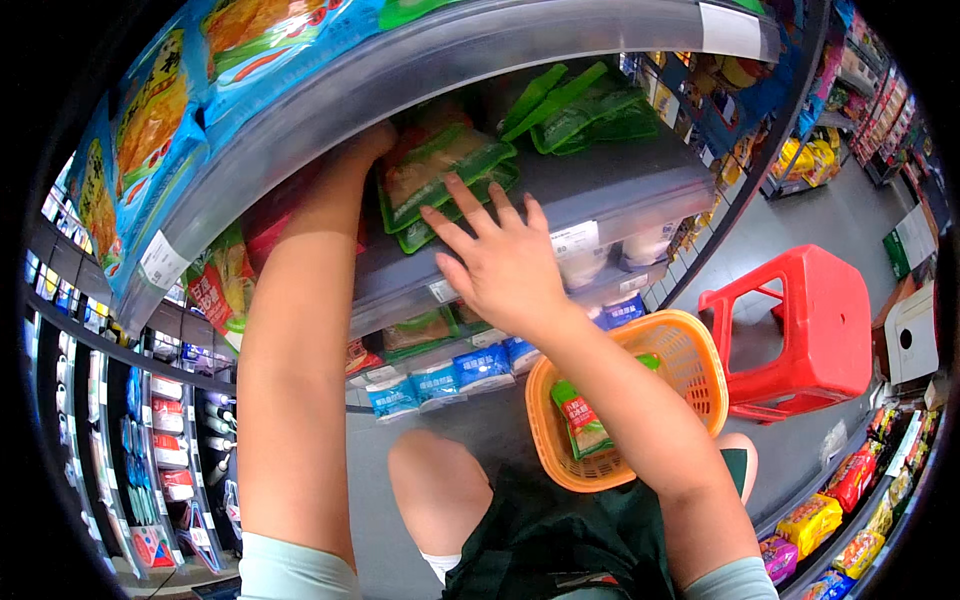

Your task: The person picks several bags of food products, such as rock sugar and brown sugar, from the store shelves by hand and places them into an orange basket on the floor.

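Note:
My left hand reaches deep onto a shelf under the upper shelf's lip; its fingers are hidden, so what it touches does not show. Beside it lie green-edged clear packets with brownish contents, stacked flat. My right hand is spread over the shelf's front part, fingers apart, its fingertips at the near edge of these packets. Further right on the same shelf are more green packets. Below my right forearm an orange plastic basket holds a green and red packet.
A red plastic stool stands right of the basket. Large blue bags fill the upper shelf. Blue packets line a lower shelf. A dark rack post rises at the right. Snack packs sit on a shelf at lower right.

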